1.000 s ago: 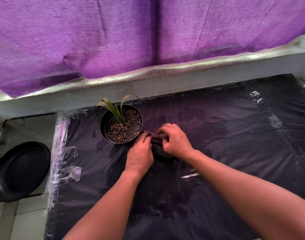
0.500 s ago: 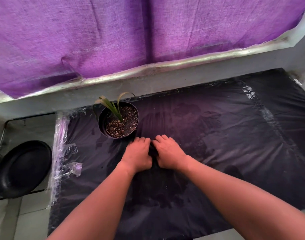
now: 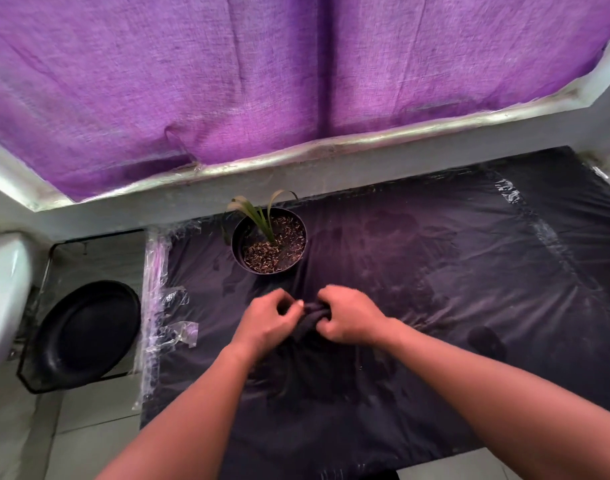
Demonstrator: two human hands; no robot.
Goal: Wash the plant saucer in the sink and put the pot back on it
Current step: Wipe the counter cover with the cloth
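A small black pot (image 3: pixel 269 242) with a thin green plant and husk-covered soil stands on the dark plastic-covered counter (image 3: pixel 452 271), near the wall. A black round saucer (image 3: pixel 85 332) lies in the sink at the lower left. In front of the pot, my left hand (image 3: pixel 267 322) and my right hand (image 3: pixel 348 315) both grip a bunched dark cloth (image 3: pixel 314 311), lifting its middle off the counter. The hands are blurred.
A purple curtain (image 3: pixel 262 81) hangs over the window ledge behind the counter. A white fixture (image 3: pixel 2 289) sits left of the sink. Loose clear plastic film (image 3: pixel 172 327) hangs at the counter's left edge. Pale tiles lie below.
My hands, pressed flat on the cloth half a second ago, have closed and bunched it upward. The pot and saucer have not moved.
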